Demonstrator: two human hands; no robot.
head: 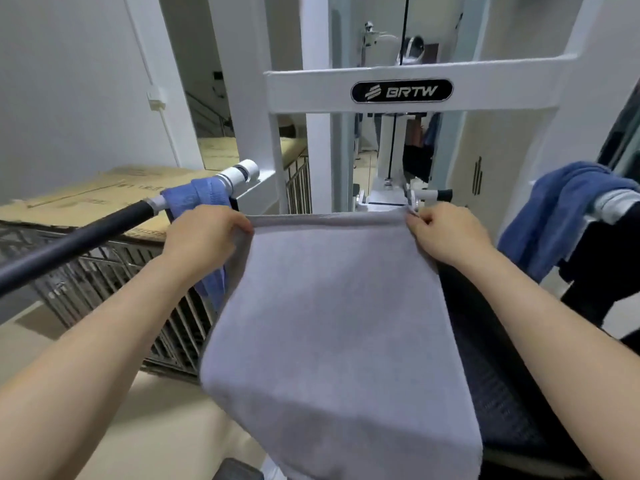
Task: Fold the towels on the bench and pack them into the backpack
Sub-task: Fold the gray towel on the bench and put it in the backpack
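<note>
Early yet in the packing job: below and left of the white BRTW machine frame [311, 84], a blue towel [195, 195] hangs wrapped over the machine's black handle bar [69, 244], unfolded. Directly below the frame, a grey towel [339, 323] lies spread lengthwise over the black bench [491, 375]; whether it is already doubled over is not clear. To the frame's lower right, a second blue towel [561, 209] sits bunched over another handle. No backpack is in view, so by the look of it all three towels are yet to be packed, and the grey one appears to be the one in hand. Both arms reach forward toward the frame's base. The left hand [207, 230], below the frame's left post, grips the grey towel's far left corner, fingers curled over the edge and knuckles up. The right hand [446, 233], below the frame's right side, pinches the far right corner between thumb and fingers. The towel's far edge is stretched taut between the two hands.
</note>
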